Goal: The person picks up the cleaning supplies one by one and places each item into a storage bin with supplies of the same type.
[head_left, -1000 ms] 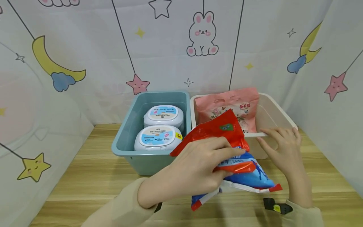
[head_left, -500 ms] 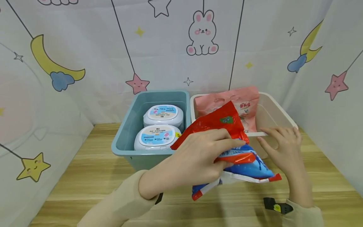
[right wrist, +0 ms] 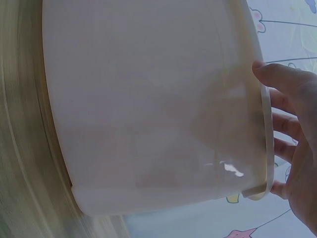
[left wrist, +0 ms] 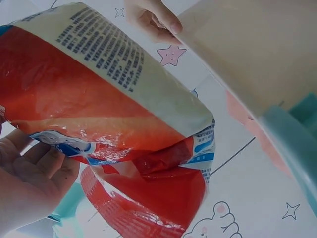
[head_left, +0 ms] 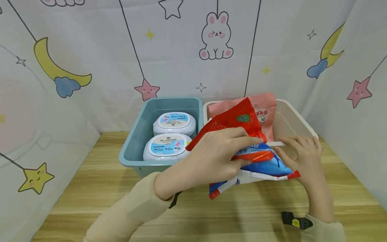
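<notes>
My left hand (head_left: 217, 153) grips a plump red and blue plastic bag (head_left: 269, 163) by its gathered upper part. The bag is held above the table, in front of the cream bin (head_left: 290, 117), with its red top flap overlapping that bin in the head view. A printed cream panel and an orange-red band show on the bag (left wrist: 84, 94) in the left wrist view. My right hand (head_left: 306, 158) holds the front rim of the cream bin near its right corner. In the right wrist view, the thumb of this hand (right wrist: 299, 109) lies on the rim's outside, its fingers over the far side.
A pink printed bag (head_left: 266, 114) stands inside the cream bin, partly hidden by the red flap. Left of it, a teal bin (head_left: 133, 148) contains two white lidded tubs (head_left: 169, 148). Both bins stand on a wooden table (head_left: 105, 174) before a patterned curtain (head_left: 178, 60).
My left hand has raised the red and blue bag and brought it farther forward, so its flap covers more of the pink bag. The right hand has stayed on the rim.
</notes>
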Demonstrator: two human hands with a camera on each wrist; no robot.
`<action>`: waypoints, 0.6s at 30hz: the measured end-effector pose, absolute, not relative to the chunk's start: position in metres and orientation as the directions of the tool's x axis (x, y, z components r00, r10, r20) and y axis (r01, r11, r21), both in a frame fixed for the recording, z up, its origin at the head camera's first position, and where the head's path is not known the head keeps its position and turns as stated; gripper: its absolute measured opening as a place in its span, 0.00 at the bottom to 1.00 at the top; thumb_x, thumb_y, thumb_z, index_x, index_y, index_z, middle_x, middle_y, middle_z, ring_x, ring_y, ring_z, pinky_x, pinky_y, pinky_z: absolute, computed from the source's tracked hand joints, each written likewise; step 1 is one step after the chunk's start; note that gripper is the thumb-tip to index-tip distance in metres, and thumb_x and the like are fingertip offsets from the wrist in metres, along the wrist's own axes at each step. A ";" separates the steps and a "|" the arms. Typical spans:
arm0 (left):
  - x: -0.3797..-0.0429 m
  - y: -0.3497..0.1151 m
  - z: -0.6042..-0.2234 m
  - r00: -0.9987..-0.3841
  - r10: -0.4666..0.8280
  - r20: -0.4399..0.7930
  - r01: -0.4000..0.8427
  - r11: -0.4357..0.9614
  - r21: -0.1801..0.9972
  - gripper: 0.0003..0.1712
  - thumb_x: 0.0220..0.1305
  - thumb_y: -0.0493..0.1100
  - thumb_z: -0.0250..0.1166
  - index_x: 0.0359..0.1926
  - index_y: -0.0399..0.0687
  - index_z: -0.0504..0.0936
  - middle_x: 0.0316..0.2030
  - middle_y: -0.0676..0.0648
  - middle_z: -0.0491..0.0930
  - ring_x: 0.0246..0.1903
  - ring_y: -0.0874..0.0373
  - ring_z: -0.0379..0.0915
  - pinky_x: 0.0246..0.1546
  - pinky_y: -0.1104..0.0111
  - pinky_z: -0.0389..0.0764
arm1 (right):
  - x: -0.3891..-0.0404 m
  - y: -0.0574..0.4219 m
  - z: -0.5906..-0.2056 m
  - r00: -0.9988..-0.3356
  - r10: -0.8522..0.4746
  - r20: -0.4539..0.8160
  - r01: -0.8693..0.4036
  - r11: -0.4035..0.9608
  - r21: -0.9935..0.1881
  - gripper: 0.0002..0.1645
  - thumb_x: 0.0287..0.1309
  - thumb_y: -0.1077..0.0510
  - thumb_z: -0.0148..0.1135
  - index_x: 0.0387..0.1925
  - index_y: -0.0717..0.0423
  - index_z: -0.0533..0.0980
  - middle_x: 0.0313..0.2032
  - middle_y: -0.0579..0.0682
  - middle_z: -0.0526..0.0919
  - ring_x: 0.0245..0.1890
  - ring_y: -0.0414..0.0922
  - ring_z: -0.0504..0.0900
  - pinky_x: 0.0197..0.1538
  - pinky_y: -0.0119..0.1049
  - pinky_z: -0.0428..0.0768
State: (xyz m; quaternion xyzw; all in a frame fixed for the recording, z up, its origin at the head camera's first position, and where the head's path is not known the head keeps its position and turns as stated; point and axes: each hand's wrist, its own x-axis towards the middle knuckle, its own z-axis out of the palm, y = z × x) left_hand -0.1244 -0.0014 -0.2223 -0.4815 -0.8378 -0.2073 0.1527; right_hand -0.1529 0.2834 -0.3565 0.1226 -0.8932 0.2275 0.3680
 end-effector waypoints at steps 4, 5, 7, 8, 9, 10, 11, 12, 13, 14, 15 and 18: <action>-0.130 0.002 -0.221 -0.495 0.743 0.451 0.867 0.454 0.203 0.25 0.56 0.46 0.69 0.57 0.56 0.80 0.43 0.55 0.82 0.42 0.66 0.76 0.43 0.75 0.79 | -0.153 0.285 -0.356 -0.696 -0.058 0.716 -0.387 0.870 -0.306 0.20 0.55 0.49 0.66 0.45 0.56 0.81 0.42 0.61 0.81 0.52 0.62 0.71 0.68 0.66 0.48; -0.131 0.002 -0.220 -0.497 0.743 0.449 0.866 0.456 0.205 0.25 0.56 0.46 0.69 0.57 0.56 0.80 0.43 0.55 0.82 0.43 0.66 0.76 0.44 0.75 0.79 | -0.153 0.286 -0.356 -0.698 -0.061 0.714 -0.388 0.870 -0.304 0.20 0.55 0.49 0.66 0.46 0.56 0.80 0.42 0.60 0.81 0.52 0.61 0.71 0.68 0.67 0.49; -0.133 0.004 -0.220 -0.497 0.744 0.447 0.866 0.456 0.205 0.26 0.56 0.46 0.69 0.58 0.56 0.79 0.44 0.55 0.82 0.43 0.66 0.76 0.45 0.74 0.79 | -0.153 0.287 -0.356 -0.708 -0.064 0.703 -0.384 0.870 -0.308 0.20 0.52 0.53 0.67 0.47 0.56 0.80 0.42 0.61 0.80 0.52 0.62 0.70 0.68 0.67 0.48; -0.135 0.005 -0.219 -0.495 0.745 0.447 0.867 0.454 0.204 0.26 0.56 0.46 0.69 0.58 0.56 0.79 0.44 0.55 0.82 0.44 0.66 0.76 0.45 0.74 0.79 | -0.152 0.288 -0.356 -0.713 -0.066 0.698 -0.383 0.871 -0.308 0.22 0.49 0.55 0.69 0.48 0.55 0.80 0.43 0.61 0.80 0.53 0.61 0.70 0.68 0.67 0.47; -0.136 0.006 -0.219 -0.493 0.746 0.447 0.868 0.454 0.201 0.26 0.57 0.46 0.69 0.58 0.56 0.79 0.44 0.55 0.82 0.44 0.65 0.76 0.45 0.74 0.79 | -0.152 0.288 -0.356 -0.719 -0.068 0.692 -0.382 0.870 -0.312 0.24 0.45 0.57 0.70 0.48 0.55 0.79 0.43 0.60 0.80 0.53 0.61 0.70 0.68 0.67 0.47; -0.137 0.007 -0.219 -0.491 0.747 0.447 0.869 0.453 0.198 0.25 0.57 0.46 0.68 0.58 0.55 0.80 0.44 0.55 0.82 0.44 0.65 0.76 0.45 0.74 0.79 | -0.152 0.288 -0.355 -0.724 -0.069 0.687 -0.381 0.869 -0.314 0.25 0.43 0.59 0.70 0.48 0.55 0.79 0.43 0.60 0.79 0.53 0.61 0.69 0.69 0.67 0.46; -0.139 0.008 -0.218 -0.488 0.748 0.449 0.871 0.453 0.192 0.25 0.57 0.45 0.68 0.58 0.55 0.80 0.45 0.54 0.82 0.44 0.65 0.76 0.45 0.74 0.79 | -0.151 0.288 -0.355 -0.727 -0.069 0.683 -0.380 0.869 -0.316 0.26 0.41 0.61 0.70 0.48 0.54 0.79 0.43 0.60 0.79 0.53 0.61 0.69 0.69 0.67 0.46; -0.140 0.008 -0.218 -0.485 0.750 0.450 0.872 0.452 0.187 0.25 0.57 0.45 0.68 0.57 0.55 0.80 0.45 0.54 0.82 0.44 0.65 0.76 0.45 0.74 0.79 | -0.151 0.288 -0.355 -0.730 -0.067 0.680 -0.378 0.869 -0.320 0.27 0.40 0.62 0.70 0.48 0.54 0.79 0.43 0.60 0.79 0.53 0.61 0.69 0.69 0.67 0.45; -0.141 0.009 -0.217 -0.482 0.750 0.452 0.874 0.451 0.182 0.24 0.57 0.45 0.68 0.57 0.55 0.80 0.44 0.54 0.83 0.44 0.65 0.76 0.44 0.74 0.79 | -0.151 0.288 -0.355 -0.732 -0.065 0.679 -0.378 0.868 -0.323 0.27 0.39 0.63 0.69 0.48 0.54 0.79 0.43 0.59 0.79 0.53 0.61 0.69 0.69 0.67 0.45; -0.142 0.010 -0.217 -0.479 0.751 0.454 0.875 0.450 0.178 0.24 0.57 0.45 0.68 0.57 0.55 0.80 0.44 0.54 0.83 0.44 0.65 0.76 0.43 0.75 0.79 | -0.151 0.288 -0.355 -0.733 -0.063 0.677 -0.377 0.867 -0.327 0.27 0.40 0.64 0.69 0.48 0.54 0.79 0.43 0.59 0.79 0.53 0.61 0.69 0.69 0.68 0.45; -0.143 0.011 -0.216 -0.477 0.752 0.454 0.876 0.451 0.173 0.23 0.58 0.45 0.67 0.57 0.55 0.80 0.44 0.54 0.83 0.44 0.65 0.76 0.43 0.75 0.79 | -0.150 0.288 -0.355 -0.736 -0.058 0.674 -0.373 0.866 -0.333 0.26 0.41 0.64 0.69 0.48 0.54 0.79 0.43 0.59 0.80 0.53 0.60 0.69 0.69 0.67 0.45; -0.146 0.014 -0.215 -0.478 0.756 0.447 0.876 0.450 0.175 0.23 0.58 0.46 0.67 0.56 0.55 0.81 0.45 0.54 0.83 0.44 0.65 0.76 0.43 0.74 0.79 | -0.150 0.286 -0.355 -0.745 -0.044 0.666 -0.363 0.864 -0.349 0.25 0.43 0.65 0.68 0.48 0.54 0.80 0.43 0.59 0.80 0.53 0.61 0.69 0.70 0.67 0.44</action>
